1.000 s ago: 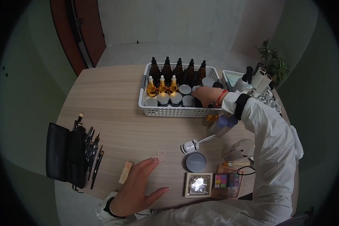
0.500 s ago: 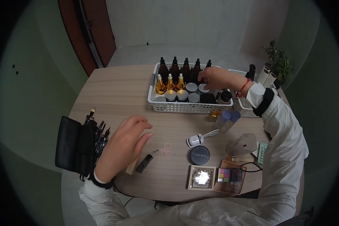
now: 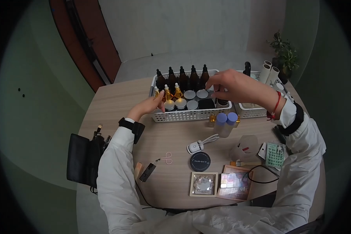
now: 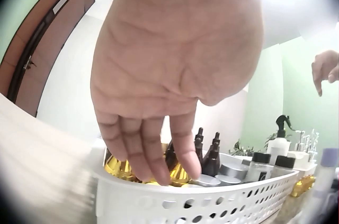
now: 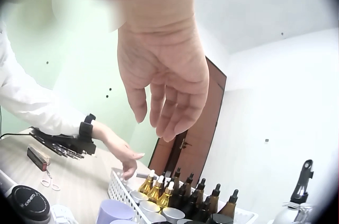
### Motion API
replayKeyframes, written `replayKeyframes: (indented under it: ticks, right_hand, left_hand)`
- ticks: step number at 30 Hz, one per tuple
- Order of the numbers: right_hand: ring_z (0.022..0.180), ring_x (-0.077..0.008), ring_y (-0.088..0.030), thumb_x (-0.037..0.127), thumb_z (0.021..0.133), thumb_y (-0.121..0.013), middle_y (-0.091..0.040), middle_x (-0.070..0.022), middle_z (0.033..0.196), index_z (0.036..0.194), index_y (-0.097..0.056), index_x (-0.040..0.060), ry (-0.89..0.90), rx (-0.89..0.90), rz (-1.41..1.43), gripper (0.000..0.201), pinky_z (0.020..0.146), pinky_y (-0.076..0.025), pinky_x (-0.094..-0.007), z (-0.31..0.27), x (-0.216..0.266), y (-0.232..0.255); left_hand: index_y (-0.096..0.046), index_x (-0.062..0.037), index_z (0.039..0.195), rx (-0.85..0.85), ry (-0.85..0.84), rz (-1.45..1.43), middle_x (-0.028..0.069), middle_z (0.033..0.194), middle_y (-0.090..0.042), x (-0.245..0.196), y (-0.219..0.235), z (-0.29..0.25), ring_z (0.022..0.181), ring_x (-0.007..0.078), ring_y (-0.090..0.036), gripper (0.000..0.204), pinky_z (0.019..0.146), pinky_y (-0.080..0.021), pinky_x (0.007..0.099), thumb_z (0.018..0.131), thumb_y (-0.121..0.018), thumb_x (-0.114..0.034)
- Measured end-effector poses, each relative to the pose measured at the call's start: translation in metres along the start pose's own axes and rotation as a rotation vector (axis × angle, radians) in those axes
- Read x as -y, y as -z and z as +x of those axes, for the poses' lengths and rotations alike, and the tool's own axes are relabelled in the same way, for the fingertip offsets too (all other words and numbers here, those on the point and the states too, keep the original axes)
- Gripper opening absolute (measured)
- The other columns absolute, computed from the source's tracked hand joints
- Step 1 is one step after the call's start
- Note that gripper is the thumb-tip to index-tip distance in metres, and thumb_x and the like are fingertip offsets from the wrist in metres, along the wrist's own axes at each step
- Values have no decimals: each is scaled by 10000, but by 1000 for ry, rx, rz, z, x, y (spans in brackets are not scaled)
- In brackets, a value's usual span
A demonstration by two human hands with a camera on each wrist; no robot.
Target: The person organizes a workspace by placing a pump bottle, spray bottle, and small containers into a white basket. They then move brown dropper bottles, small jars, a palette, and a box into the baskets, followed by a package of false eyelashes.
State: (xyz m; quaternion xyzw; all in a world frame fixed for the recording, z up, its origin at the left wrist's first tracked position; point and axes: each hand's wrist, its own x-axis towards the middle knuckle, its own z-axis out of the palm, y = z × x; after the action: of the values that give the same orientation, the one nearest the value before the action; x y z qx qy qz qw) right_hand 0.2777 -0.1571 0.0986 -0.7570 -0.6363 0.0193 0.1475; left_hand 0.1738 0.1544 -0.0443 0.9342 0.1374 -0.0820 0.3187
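Note:
A white perforated basket (image 3: 191,116) holds dark dropper bottles (image 3: 182,80) at the back, gold dropper bottles (image 3: 178,93) at the left, and silver-lidded jars (image 3: 180,102). My left hand (image 3: 147,106) reaches over its front left corner. In the left wrist view, its fingers (image 4: 183,150) point down, extended, and overlap the gold bottles; nothing shows in its grasp. Over the basket's right part hovers my right hand (image 3: 240,87), its fingers bent loosely downward. The right wrist view shows that palm (image 5: 164,60) with nothing in it, above the bottle tops.
To the right stands a second white basket (image 3: 254,112) with white rolls (image 3: 264,73). Purple-capped bottles (image 3: 224,128) stand before the first basket. Nearer lie a white corded device (image 3: 196,147), a round black container (image 3: 200,161), pink-handled scissors (image 3: 167,158) and a black brush case (image 3: 80,160).
My left hand has moved forward from the table's near left to the basket's front left corner. My right hand has risen from among the jars and now hovers above the basket's right side.

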Motion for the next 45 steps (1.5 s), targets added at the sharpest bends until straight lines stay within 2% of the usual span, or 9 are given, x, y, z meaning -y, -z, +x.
replayKeyframes:
  ticks: [5, 18, 20, 24, 30, 33, 35, 38, 45]
  right_hand:
    - [771, -277, -645, 90, 805, -627, -655, -136, 831, 1021, -632, 7, 11, -31, 23, 232, 716, -516, -361, -12, -7, 1]
    - [744, -280, -649, 97, 806, -635, -655, -137, 782, 990, -637, -3, -6, 11, 37, 210, 708, -520, -368, -22, -15, -5]
    - [740, -280, -648, 97, 806, -634, -655, -137, 779, 989, -637, -3, -4, 11, 35, 208, 707, -520, -367, -22, -16, -6]
    - [743, -278, -649, 99, 806, -634, -656, -138, 780, 992, -637, -3, -12, 24, 38, 213, 707, -520, -365, -19, -14, -6]
    - [735, -280, -650, 104, 814, -621, -660, -136, 784, 1004, -637, 5, -52, 77, 50, 215, 706, -521, -365, -9, -12, -9]
    - [709, -264, -641, 98, 819, -630, -647, -125, 767, 1000, -631, 5, -41, 82, 44, 203, 672, -510, -354, -5, -15, -16]
    - [686, -246, -631, 89, 821, -643, -631, -115, 748, 991, -626, 2, -24, 71, 37, 191, 639, -498, -343, -5, -16, -16]
    - [681, -244, -629, 84, 820, -642, -627, -115, 741, 999, -625, 4, -27, 95, 45, 197, 637, -498, -340, -2, -13, -17]
    - [681, -237, -635, 58, 808, -636, -623, -117, 744, 1005, -623, 5, -15, 80, 56, 205, 641, -504, -335, -6, -15, -17]
  left_hand:
    - [-719, -51, 926, 114, 209, 110, 124, 959, -678, -16, -1, 6, 970, 274, -594, 841, 910, -426, 382, 914, -161, -681]
    - [-682, -100, 1065, 151, 257, 643, 156, 1103, -639, -21, -18, 29, 1053, 329, -581, 613, 955, -401, 458, 926, -347, -595]
    - [-691, -100, 1026, 73, 94, 637, 153, 1054, -658, -11, -20, 28, 1015, 329, -600, 563, 949, -398, 471, 932, -372, -554]
    - [-677, -135, 1056, 83, 107, 588, 107, 1071, -660, -3, -21, 33, 1010, 298, -602, 393, 930, -349, 458, 932, -464, -442]
    - [-677, -73, 959, 35, -25, 294, 125, 913, -674, -33, -14, 19, 898, 275, -625, 253, 812, -455, 368, 903, -521, -265]
    - [-659, -58, 1004, 96, -49, 422, 129, 986, -660, -35, -17, 20, 923, 271, -615, 233, 809, -464, 357, 895, -506, -196]
    - [-601, -58, 1124, -58, -353, 189, 126, 1104, -619, -29, -24, 22, 971, 277, -598, 264, 844, -471, 351, 909, -513, -182]
    - [-521, -84, 1244, -40, -428, 182, 136, 1232, -549, -39, -34, 39, 1079, 301, -556, 329, 923, -441, 357, 928, -494, -171]
    - [-465, -163, 1337, 258, -322, 250, 116, 1318, -515, -79, -55, 60, 1188, 319, -504, 403, 998, -400, 385, 963, -448, -312]
